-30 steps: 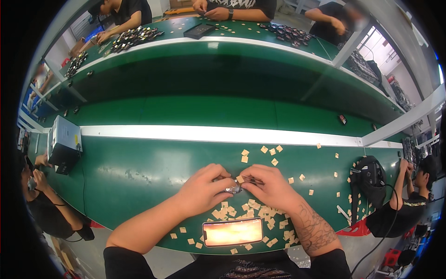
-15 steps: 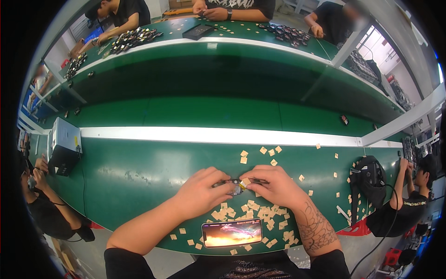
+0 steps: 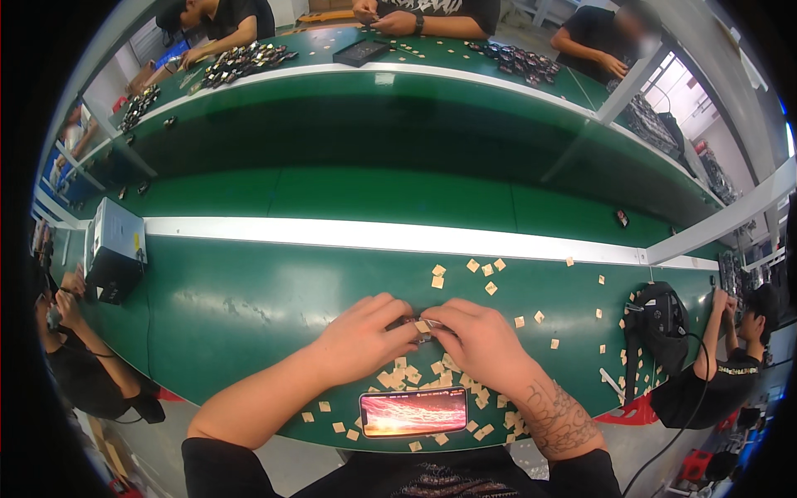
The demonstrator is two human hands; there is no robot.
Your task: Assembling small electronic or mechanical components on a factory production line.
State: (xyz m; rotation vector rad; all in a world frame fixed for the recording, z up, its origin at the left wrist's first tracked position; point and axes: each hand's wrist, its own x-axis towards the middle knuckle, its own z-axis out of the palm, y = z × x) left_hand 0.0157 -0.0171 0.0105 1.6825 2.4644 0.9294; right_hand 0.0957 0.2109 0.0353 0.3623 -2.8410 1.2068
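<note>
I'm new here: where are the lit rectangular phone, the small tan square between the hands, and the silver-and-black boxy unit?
Lit rectangular phone [image 3: 414, 412]: head view, middle of its glowing screen.
Small tan square [image 3: 422, 327]: head view, middle of its flat face.
Silver-and-black boxy unit [image 3: 121, 241]: head view, its silver panel.

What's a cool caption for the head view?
Left hand and right hand meet at a tan square beyond a lit phone.

No text legible; tiny marks along top of phone screen [image 3: 413, 414] (too small to read).
</note>
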